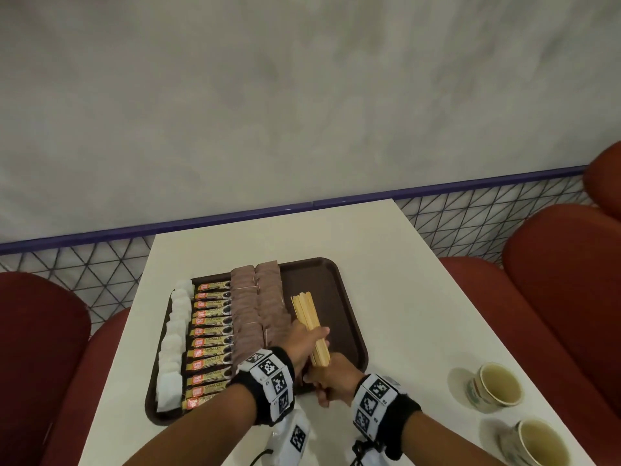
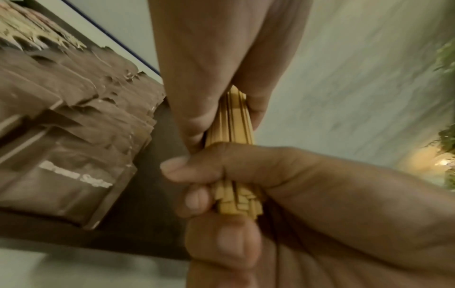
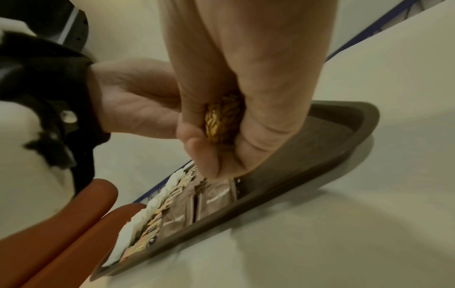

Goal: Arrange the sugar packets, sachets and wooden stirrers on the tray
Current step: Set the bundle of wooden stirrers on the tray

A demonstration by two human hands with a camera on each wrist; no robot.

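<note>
Head view is showing a brown tray (image 1: 349,331) sitting on the white desk (image 1: 386,280), and reading from its left edge across: a column of white sugar packets (image 1: 173,344) is lying along the left rim, then a column of orange-and-gold sachets (image 1: 210,344), then two overlapping columns of brown sugar packets (image 1: 258,307) near the middle. Just right of those, both hands are working on a bundle of wooden stirrers (image 1: 311,326) over the bare right part of the tray, toward its near edge. The left hand (image 1: 304,341) is wrapping its fingers and thumb round the middle of the bundle; the right hand (image 1: 331,378) is curling round the near end, as both wrist views confirm. The stirrers are looking thin, light and stiff but loose, so they are likely to fan out or slide; gripping mid-length while squaring the ends seems wisest. Two cups (image 1: 497,386) are standing near the desk's right edge.
</note>
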